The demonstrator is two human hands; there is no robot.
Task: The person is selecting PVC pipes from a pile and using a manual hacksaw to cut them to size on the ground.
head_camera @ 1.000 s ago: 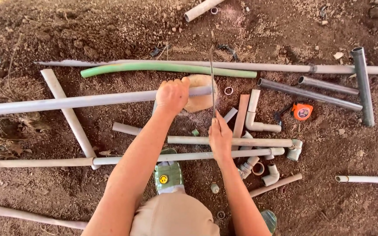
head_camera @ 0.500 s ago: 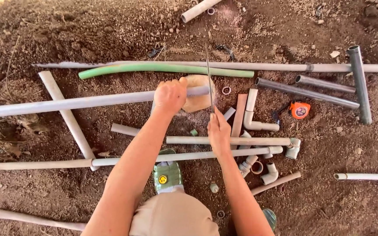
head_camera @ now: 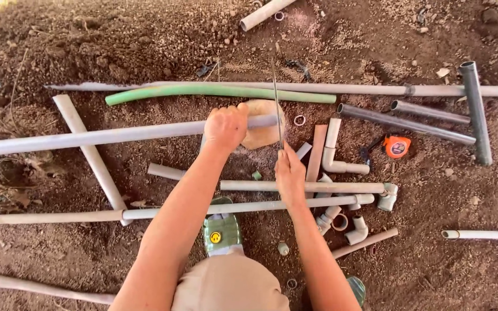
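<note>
My left hand (head_camera: 225, 126) grips a long grey pipe (head_camera: 93, 137) near its right end, holding it down over a tan stone (head_camera: 263, 133). My right hand (head_camera: 290, 171) holds a thin hacksaw blade (head_camera: 276, 98) upright, its edge set across the pipe's end. Both arms reach forward over bare brown soil.
Around lie a green hose (head_camera: 214, 92), a long grey pipe (head_camera: 376, 90), dark pipes (head_camera: 402, 124), an orange tape measure (head_camera: 397, 146), elbow fittings (head_camera: 347, 222), short pipe pieces (head_camera: 301, 186), small cut rings (head_camera: 300, 120) and my green sandal (head_camera: 221, 233).
The saw blade has shifted slightly along the cut near the pipe's end. The left hand stays clamped on the pipe.
</note>
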